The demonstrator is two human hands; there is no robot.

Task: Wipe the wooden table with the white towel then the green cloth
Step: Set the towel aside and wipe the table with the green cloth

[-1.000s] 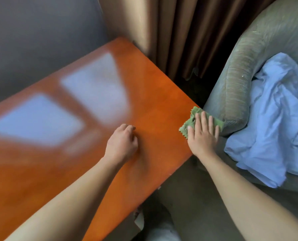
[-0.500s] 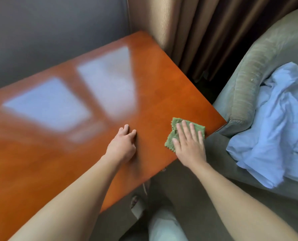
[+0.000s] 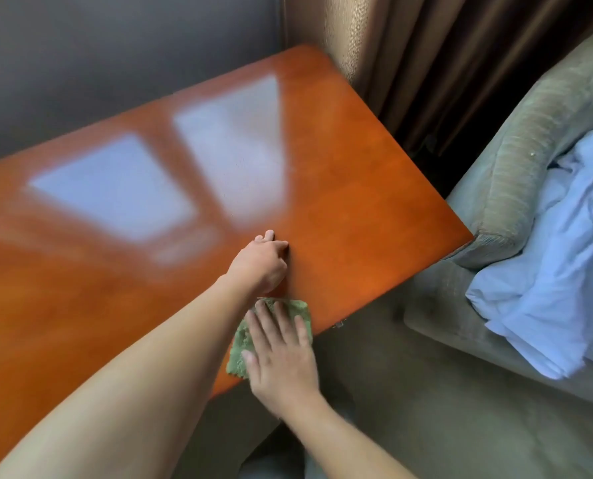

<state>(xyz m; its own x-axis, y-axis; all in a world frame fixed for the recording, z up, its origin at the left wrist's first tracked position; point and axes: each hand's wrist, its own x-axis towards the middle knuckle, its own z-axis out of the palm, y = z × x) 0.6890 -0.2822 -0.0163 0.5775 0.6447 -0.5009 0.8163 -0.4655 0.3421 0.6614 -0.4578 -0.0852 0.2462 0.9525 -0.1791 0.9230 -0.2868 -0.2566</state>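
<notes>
The small green fluffy cloth [image 3: 274, 335], pressed flat under the open right hand [image 3: 281, 361] at the glossy orange-brown wooden tabletop [image 3: 357, 216] edge, could slip off, while the loosely curled, empty left hand [image 3: 259, 264] braces.

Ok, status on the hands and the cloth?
Right hand flat on green cloth, near table edge. Left hand braced on wood, empty. Nothing in the way.

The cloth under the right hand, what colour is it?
Green, a soft mossy shade; the green cloth shows in the head view, the only one.
</notes>
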